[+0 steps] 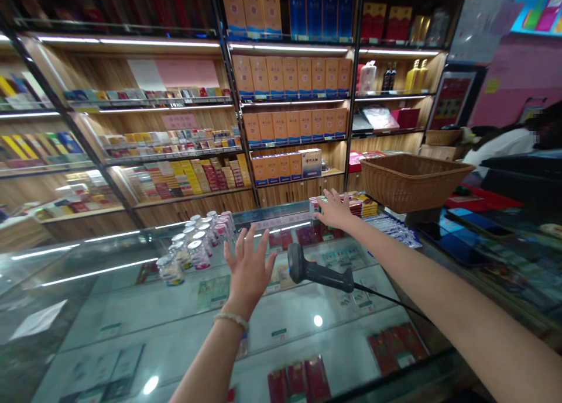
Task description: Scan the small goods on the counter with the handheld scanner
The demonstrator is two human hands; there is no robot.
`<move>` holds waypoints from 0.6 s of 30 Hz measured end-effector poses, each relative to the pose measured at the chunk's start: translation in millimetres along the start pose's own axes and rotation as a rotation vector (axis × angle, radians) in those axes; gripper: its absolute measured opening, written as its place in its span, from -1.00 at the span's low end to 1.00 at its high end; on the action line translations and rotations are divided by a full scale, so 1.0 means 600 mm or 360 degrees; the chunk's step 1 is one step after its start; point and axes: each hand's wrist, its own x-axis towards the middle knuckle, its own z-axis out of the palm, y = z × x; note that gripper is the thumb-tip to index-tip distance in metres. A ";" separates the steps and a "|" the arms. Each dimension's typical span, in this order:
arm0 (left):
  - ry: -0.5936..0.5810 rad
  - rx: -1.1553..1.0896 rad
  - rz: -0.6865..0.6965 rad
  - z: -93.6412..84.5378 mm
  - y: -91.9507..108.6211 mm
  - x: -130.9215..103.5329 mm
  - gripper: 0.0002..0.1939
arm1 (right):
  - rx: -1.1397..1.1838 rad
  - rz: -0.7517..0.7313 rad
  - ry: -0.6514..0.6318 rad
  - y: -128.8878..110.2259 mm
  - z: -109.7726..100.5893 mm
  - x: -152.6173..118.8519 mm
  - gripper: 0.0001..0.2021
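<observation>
My left hand [246, 269], with a beaded bracelet [232, 317] at the wrist, hangs over the glass counter with its fingers spread and nothing in them. To its left stand several small white-capped jars [199, 252] with colourful contents or labels. My right hand [337, 211] is stretched out farther away, fingers apart, beside a row of small packs [314, 206] at the counter's far edge; whether it touches them I cannot tell. Between my arms lies a black handheld barcode scanner [322, 272], its cord running right beneath my right forearm.
A brown wicker basket [413, 183] stands at the back right, near bundled blue-and-white packets [393, 230]. Boxed goods, among them orange boxes [290, 76], fill the shelves behind. Red packs [298, 381] lie under the counter glass [175, 327]. A person in a white top [504, 148] is at far right.
</observation>
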 end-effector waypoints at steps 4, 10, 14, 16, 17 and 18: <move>-0.0028 -0.0023 -0.0014 0.001 0.001 -0.001 -0.49 | -0.0035 0.0022 -0.0067 0.000 0.010 0.026 -0.34; -0.0018 -0.0050 -0.0006 0.004 -0.001 -0.004 -0.50 | -0.0124 -0.0012 -0.0082 -0.005 0.029 0.048 -0.36; -0.0027 -0.0035 -0.0007 0.004 0.000 -0.004 -0.50 | -0.0202 -0.0104 0.0065 -0.007 0.041 0.045 -0.43; -0.0050 -0.0026 -0.0011 0.003 0.001 -0.004 -0.49 | -0.0229 -0.0146 0.0180 -0.007 0.044 0.041 -0.49; -0.0060 -0.0026 -0.0014 0.002 0.001 -0.004 -0.49 | -0.0242 -0.0167 0.0235 -0.007 0.045 0.040 -0.52; -0.0068 -0.0029 -0.0016 0.002 0.002 -0.004 -0.49 | -0.0251 -0.0188 0.0286 -0.007 0.045 0.039 -0.55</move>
